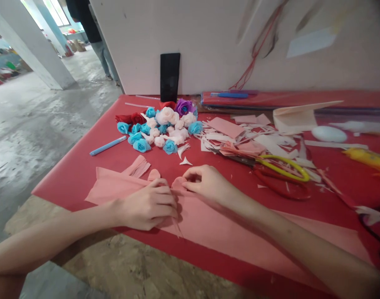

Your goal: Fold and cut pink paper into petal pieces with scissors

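A long strip of pink crepe paper (214, 228) lies along the front of the red table (74, 153). My left hand (150, 204) rests on the paper with its fingers curled; what they hold, if anything, is hidden beneath them. Just to the right, my right hand (205, 182) pinches a small rounded pink petal (178, 182) between thumb and forefinger. Another rounded pink piece (154, 175) lies beyond my left fingers, beside a bundle of narrow pink strips (138, 167).
Paper flowers (167, 116) are heaped behind my hands. Yellow-and-red scissors (283, 168) lie among paper scraps (267, 141) at the right, near a yellow tool (367, 160). A blue pen (108, 145) is at the left; a black phone (170, 77) stands at the back. A person (93, 33) stands beyond.
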Tool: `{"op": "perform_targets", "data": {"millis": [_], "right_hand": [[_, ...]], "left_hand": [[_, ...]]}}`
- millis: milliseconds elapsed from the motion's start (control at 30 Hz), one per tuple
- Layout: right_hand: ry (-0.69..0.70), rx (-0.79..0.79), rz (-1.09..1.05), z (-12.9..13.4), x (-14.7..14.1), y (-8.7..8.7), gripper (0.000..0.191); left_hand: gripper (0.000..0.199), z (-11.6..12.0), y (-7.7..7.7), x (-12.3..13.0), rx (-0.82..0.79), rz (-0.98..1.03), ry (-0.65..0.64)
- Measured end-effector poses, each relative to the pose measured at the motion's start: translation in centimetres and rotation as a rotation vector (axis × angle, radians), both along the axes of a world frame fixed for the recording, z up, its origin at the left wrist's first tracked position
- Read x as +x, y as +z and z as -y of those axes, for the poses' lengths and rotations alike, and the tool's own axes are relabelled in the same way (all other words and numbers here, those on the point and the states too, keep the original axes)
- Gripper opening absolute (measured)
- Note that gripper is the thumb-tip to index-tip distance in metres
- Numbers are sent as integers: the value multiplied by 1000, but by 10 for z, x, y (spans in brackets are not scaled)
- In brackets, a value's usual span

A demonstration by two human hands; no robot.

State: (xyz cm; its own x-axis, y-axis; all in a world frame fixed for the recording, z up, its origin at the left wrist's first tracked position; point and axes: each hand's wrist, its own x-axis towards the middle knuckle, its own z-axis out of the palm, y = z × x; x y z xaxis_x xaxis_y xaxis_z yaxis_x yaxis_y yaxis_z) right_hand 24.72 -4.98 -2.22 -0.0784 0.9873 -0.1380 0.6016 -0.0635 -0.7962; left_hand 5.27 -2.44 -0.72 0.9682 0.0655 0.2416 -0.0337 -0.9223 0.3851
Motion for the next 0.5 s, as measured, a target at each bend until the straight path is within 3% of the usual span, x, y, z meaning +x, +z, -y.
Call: {"op": "perform_targets", "data": {"millis": [333, 433, 500], "right_hand": [[29, -16, 35, -2, 3, 3, 13], [-39, 48, 8, -1, 3, 14, 14], [-53, 102, -29, 2, 0, 22, 15]], "left_hand": [[20, -1, 2, 3, -141, 7, -12], [16, -2, 2, 4, -348, 40, 59], [11, -2, 3, 4, -578, 48, 228]]}}
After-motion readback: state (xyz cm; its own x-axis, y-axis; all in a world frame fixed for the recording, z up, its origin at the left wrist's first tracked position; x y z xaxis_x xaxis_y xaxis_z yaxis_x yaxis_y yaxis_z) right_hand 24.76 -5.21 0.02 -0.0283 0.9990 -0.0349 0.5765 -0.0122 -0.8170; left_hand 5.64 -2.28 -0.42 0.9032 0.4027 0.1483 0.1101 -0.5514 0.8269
